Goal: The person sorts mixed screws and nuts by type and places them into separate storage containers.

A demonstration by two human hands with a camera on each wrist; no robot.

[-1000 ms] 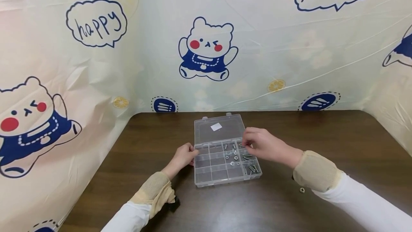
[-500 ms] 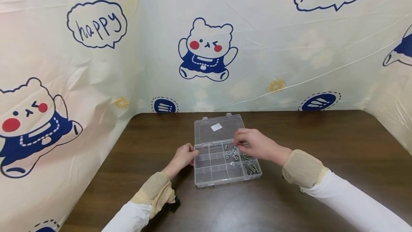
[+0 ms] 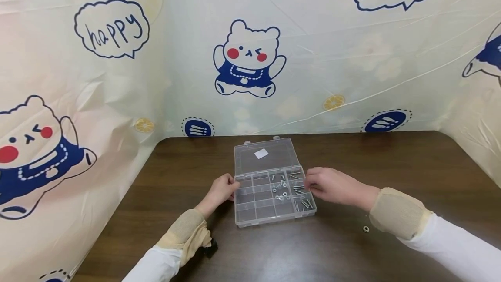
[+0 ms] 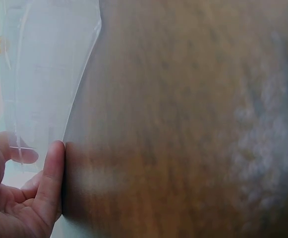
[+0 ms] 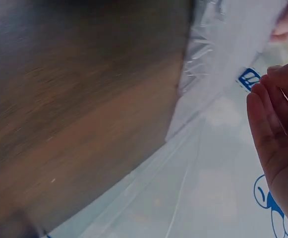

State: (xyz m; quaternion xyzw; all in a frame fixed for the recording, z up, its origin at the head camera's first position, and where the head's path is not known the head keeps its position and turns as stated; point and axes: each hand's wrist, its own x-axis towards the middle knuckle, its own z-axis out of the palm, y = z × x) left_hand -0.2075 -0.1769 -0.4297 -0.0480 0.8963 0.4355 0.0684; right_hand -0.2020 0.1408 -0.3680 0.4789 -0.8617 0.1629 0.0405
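Observation:
A clear plastic compartment box (image 3: 244, 216) lies on the table with its lid (image 3: 274, 162) folded back. My left hand (image 3: 224, 189) pinches the box's left edge, thumb above and fingers beneath in the left wrist view. Small nuts (image 3: 285, 194) and a few short screws occupy the third column from the left. Longer screws (image 3: 306, 204) lie in the rightmost column. My right hand (image 3: 328, 184) hovers at the box's right wall beside the middle compartment. In the right wrist view its fingers (image 5: 262, 114) are fairly straight, thumb close to them, with nothing visible between.
One loose nut (image 3: 365, 229) lies on the brown table (image 3: 391, 173), right of the box and near my right wrist. A white label (image 3: 261, 153) is on the lid. Printed cloth (image 3: 176, 77) hangs behind and along both sides of the table.
My right hand moves left to the top of the nut-filled column, then back to the right edge of the box. The nuts there lie differently. My left hand keeps its grip.

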